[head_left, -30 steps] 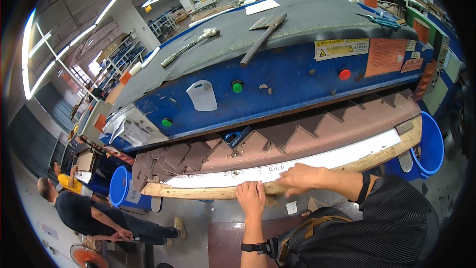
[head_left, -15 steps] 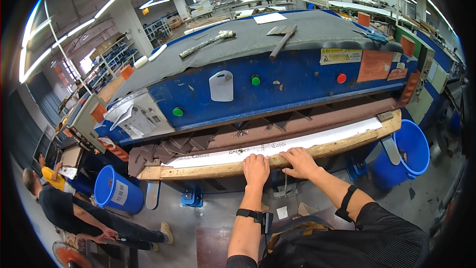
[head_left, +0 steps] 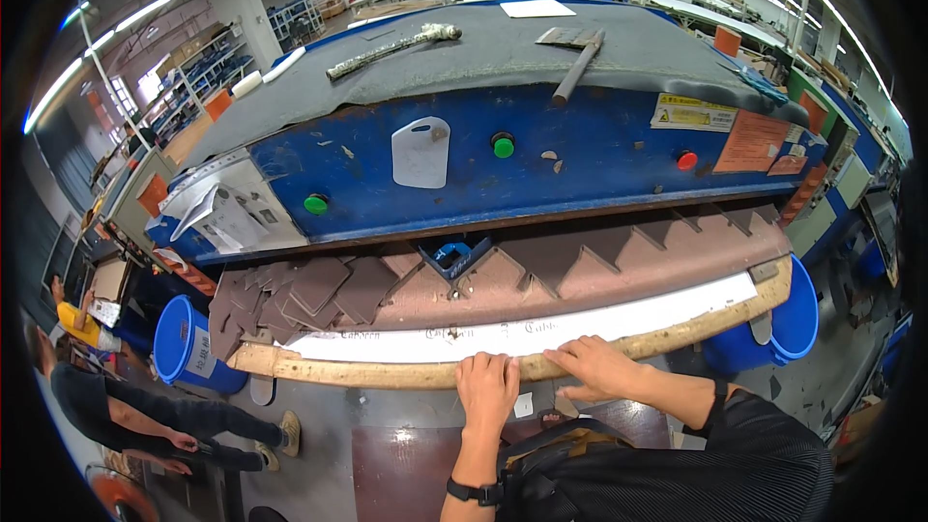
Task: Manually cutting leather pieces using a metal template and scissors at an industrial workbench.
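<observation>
The wooden front rail (head_left: pixel 358 373) of a press bed runs across in front of me. My left hand (head_left: pixel 486 390) has its fingers bent over this rail near the middle. Just to its right, my right hand (head_left: pixel 594 367) grips the same rail, fingers on top and thumb lower. A white printed strip (head_left: pixel 638 312) lies along the rail's inner side. Behind it is the reddish-brown bed (head_left: pixel 435 307), with dark brown cut pieces (head_left: pixel 319 285) heaped at its left. A blue cutting die (head_left: pixel 454 256) sits at the back, partly under the press.
The blue press (head_left: pixel 570 164) spans the far side, with a hammer (head_left: pixel 580 63) and a wrapped rod (head_left: pixel 391 51) on top. Blue bins (head_left: pixel 176 343) (head_left: pixel 800 314) stand at both ends. A person (head_left: pixel 126 406) in dark clothes stands at the left.
The bed has come out toward me with both hands on its rail. More brown surface and the blue die now show. My view has shifted too.
</observation>
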The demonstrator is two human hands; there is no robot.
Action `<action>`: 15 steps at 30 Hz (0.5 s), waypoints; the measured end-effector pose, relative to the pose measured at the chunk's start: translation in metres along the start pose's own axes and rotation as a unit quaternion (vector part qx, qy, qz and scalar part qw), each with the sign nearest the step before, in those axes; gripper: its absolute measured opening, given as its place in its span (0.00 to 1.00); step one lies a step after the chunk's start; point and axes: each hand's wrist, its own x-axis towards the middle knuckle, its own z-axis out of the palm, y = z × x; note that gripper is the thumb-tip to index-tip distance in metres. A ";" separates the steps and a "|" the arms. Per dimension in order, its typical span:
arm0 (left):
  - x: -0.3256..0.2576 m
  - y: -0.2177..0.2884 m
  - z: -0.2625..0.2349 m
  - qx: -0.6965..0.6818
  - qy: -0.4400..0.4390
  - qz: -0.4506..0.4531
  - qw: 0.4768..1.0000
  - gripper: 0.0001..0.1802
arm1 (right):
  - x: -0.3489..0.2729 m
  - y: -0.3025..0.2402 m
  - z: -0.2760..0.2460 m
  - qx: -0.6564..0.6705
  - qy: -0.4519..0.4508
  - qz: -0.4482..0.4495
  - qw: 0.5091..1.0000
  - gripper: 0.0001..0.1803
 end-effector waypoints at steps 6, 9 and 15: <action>-0.001 -0.008 0.000 -0.102 0.036 -0.200 0.974 0.13 | 0.058 0.075 -0.036 0.100 -0.088 -0.084 0.987 0.31; 0.026 -0.023 0.003 -0.062 0.168 -0.177 0.968 0.21 | 0.110 0.091 -0.038 0.176 0.045 -0.069 0.981 0.33; 0.033 -0.032 0.025 -0.082 0.140 -0.266 0.950 0.27 | 0.157 0.094 0.005 0.107 0.054 -0.113 0.986 0.42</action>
